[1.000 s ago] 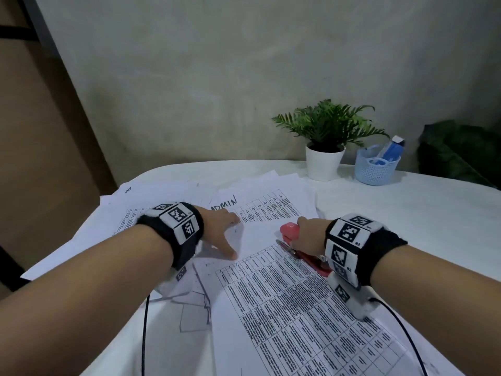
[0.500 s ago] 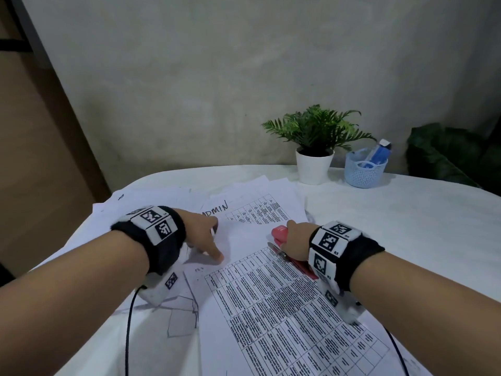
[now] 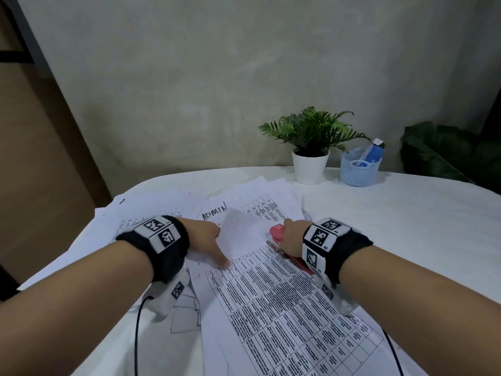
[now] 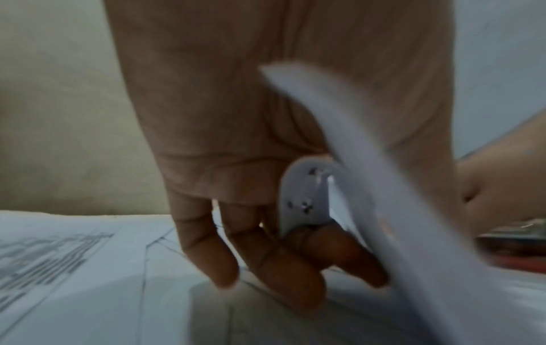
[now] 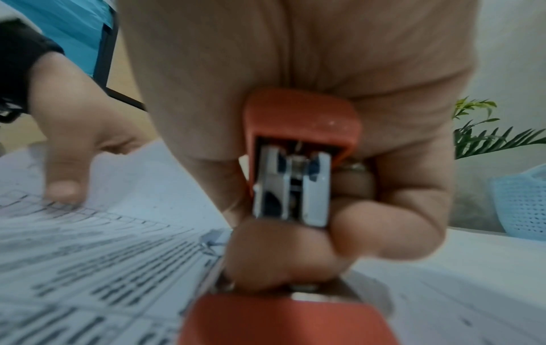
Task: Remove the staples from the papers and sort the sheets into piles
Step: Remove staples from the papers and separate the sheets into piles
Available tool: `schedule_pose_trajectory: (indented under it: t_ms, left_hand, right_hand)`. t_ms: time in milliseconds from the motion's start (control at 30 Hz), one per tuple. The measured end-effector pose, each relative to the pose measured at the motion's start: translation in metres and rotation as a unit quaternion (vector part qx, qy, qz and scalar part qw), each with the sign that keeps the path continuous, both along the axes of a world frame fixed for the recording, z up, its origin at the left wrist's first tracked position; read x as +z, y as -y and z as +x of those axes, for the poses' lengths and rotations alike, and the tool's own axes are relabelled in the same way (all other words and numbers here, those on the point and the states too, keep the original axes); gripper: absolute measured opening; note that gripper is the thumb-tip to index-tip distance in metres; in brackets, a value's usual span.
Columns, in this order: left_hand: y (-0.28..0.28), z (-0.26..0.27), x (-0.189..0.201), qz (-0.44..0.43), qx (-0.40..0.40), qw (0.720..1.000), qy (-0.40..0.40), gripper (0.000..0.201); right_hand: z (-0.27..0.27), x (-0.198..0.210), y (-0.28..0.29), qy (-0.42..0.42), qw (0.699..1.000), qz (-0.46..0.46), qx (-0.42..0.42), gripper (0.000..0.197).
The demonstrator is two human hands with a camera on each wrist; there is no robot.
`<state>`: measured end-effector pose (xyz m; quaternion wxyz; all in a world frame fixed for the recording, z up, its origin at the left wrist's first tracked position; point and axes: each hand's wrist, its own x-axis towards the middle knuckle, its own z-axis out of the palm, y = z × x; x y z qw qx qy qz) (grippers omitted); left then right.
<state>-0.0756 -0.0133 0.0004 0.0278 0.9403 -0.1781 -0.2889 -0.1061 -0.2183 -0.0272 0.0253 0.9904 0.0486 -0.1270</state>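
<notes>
Your papers (image 3: 284, 302) lie spread over the near left part of the desk (image 3: 406, 226), and some stick out past its left edge. The right side of the desk, out to its curved far edge, is bare white cloth with room to move. Your left hand (image 3: 206, 240) has its thumb pressed flat on the top sheet (image 3: 271, 294), a thin page full of small printed boxes. Its fingers (image 4: 266, 268) curl down around a lifted corner (image 3: 238, 229) of that sheet, which bends up soft and white; the left wrist view shows tiny holes in the curled corner. Your right hand (image 3: 291, 236) is wrapped tight around a red stapler (image 3: 279, 232) with a shiny metal front, held just above the papers' right edge. At the far edge of the desk stand a small green plant (image 3: 311, 131) in a smooth white pot (image 3: 310, 165) and, just beside it, a round blue basket (image 3: 359, 170) full of little holes.
</notes>
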Motion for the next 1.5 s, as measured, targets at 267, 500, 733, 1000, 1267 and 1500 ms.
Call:
schedule_pose_trajectory:
  t_ms: [267, 500, 733, 1000, 1267, 1500]
  left_hand:
    - [-0.034, -0.054, -0.006, -0.174, 0.058, 0.972, -0.146, 0.102]
    - [-0.017, -0.111, -0.028, -0.239, 0.059, 0.966, -0.077, 0.041]
    - [-0.021, -0.111, 0.000, -0.254, 0.149, 0.953, 0.073, 0.028]
    - [-0.128, -0.060, 0.076, -0.256, 0.338, 0.875, 0.233, 0.036]
    - [-0.183, 0.001, 0.038, -0.158, 0.397, 0.846, 0.319, 0.024]
    - [-0.175, 0.036, 0.014, 0.000, 0.356, 0.880, 0.316, 0.057]
  right_hand:
    - [0.001, 0.003, -0.002, -0.019, 1.000, -0.021, 0.011, 0.033]
    - [-0.009, 0.008, -0.003, -0.009, 0.997, -0.066, 0.026, 0.034]
    - [-0.026, 0.017, 0.002, 0.028, 0.999, -0.025, 0.026, 0.032]
    - [-0.048, 0.053, -0.004, 0.013, 0.999, 0.040, -0.011, 0.040]
    - [-0.039, 0.043, -0.018, -0.037, 0.998, 0.044, -0.033, 0.045]
    - [-0.027, 0.035, -0.016, -0.042, 0.994, 0.072, -0.076, 0.047]
